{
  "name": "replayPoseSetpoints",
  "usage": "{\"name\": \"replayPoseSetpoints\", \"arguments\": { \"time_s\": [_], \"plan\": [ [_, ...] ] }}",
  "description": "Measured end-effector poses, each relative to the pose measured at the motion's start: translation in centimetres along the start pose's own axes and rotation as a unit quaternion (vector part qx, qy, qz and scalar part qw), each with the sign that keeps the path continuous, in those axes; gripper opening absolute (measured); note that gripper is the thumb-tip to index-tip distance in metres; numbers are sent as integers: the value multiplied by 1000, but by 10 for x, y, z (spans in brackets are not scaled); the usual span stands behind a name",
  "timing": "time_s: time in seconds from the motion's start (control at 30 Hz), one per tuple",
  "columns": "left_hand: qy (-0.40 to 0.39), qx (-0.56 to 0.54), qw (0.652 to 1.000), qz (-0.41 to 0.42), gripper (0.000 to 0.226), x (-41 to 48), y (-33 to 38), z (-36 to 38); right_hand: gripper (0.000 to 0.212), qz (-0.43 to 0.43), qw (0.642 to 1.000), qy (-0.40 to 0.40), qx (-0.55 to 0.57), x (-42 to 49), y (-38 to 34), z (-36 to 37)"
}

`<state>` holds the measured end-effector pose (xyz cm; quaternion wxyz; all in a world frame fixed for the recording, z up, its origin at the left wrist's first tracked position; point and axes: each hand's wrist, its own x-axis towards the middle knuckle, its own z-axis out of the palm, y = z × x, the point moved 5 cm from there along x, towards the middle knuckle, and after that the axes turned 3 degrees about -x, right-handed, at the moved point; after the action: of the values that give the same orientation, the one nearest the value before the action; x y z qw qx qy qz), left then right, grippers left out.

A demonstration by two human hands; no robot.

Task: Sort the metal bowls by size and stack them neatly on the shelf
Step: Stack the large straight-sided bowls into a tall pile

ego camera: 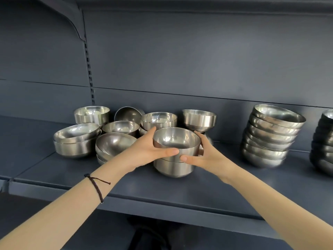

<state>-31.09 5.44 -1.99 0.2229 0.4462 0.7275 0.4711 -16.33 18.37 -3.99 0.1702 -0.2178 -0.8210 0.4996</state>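
Note:
A steel bowl (pixel 176 139) sits nested on top of another bowl (pixel 173 167) near the front middle of the dark shelf (pixel 207 188). My left hand (pixel 149 150) grips the top bowl's left side, thumb across its front. From the right, my right hand (pixel 207 156) grips the same bowl, its thumb tip close to the left thumb. Behind and to the left lies a loose cluster of bowls (pixel 115 139), some nested in pairs, one lying on its side (pixel 128 114).
A tall leaning stack of bowls (pixel 270 138) stands at the right of the shelf, and a darker stack (pixel 324 141) is cut off by the right edge. A slotted upright (pixel 89 69) and the back panel close the shelf behind.

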Motion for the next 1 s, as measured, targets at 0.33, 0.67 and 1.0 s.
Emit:
{"name": "replayPoseSetpoints", "arguments": {
  "time_s": [0.33, 0.67, 1.0],
  "plan": [
    [-13, -254, 966, 40, 105, 2, -23, 37, 120, -3, 997, 51, 62, -12, 18, 9],
    [-1, -202, 973, 112, 121, -2, 3, 26, 114, -55, 984, 143, 87, -25, -3, -5],
    [8, -182, 967, 177, 102, 50, 85, -6, 104, -115, 963, 230, 79, 7, -69, -76]
  ]
}}
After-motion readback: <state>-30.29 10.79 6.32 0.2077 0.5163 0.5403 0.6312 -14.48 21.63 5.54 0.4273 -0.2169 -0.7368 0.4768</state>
